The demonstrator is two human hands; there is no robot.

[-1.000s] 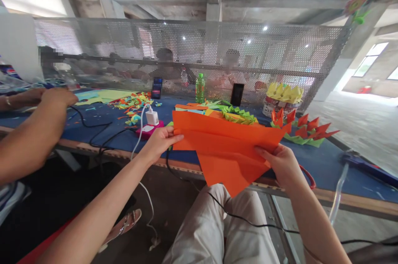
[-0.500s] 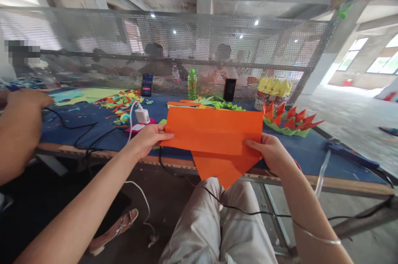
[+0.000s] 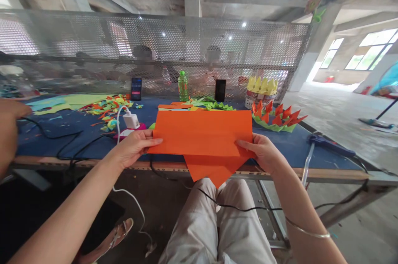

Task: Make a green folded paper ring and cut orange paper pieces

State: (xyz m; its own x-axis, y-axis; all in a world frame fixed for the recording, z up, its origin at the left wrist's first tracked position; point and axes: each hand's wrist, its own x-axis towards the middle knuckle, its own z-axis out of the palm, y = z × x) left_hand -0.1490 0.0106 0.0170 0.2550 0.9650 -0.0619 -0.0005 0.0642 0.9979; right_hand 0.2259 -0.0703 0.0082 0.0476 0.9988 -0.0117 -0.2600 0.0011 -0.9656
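Observation:
I hold a folded orange paper sheet (image 3: 203,137) in the air over the near edge of the blue table (image 3: 298,152). My left hand (image 3: 132,147) pinches its left edge, thumb on top. At the right edge my right hand (image 3: 263,152) grips it, fingers closed on the paper. The upper fold lies flat as a rectangle and a triangular point hangs below it, above my knees.
Folded orange and green paper shapes (image 3: 276,116), a yellow paper crown piece (image 3: 261,87), paper scraps (image 3: 107,106), a green bottle (image 3: 183,85), two phones, a charger (image 3: 130,121) with cables and a glue gun (image 3: 329,145) lie on the table. Another person's arm (image 3: 9,125) reaches in at left. Mesh screen behind.
The upper flap has been folded down flatter, so the paper now shows a neat rectangle over a smaller triangle. The view has swung to the right and the neighbour's arm has slid leftward.

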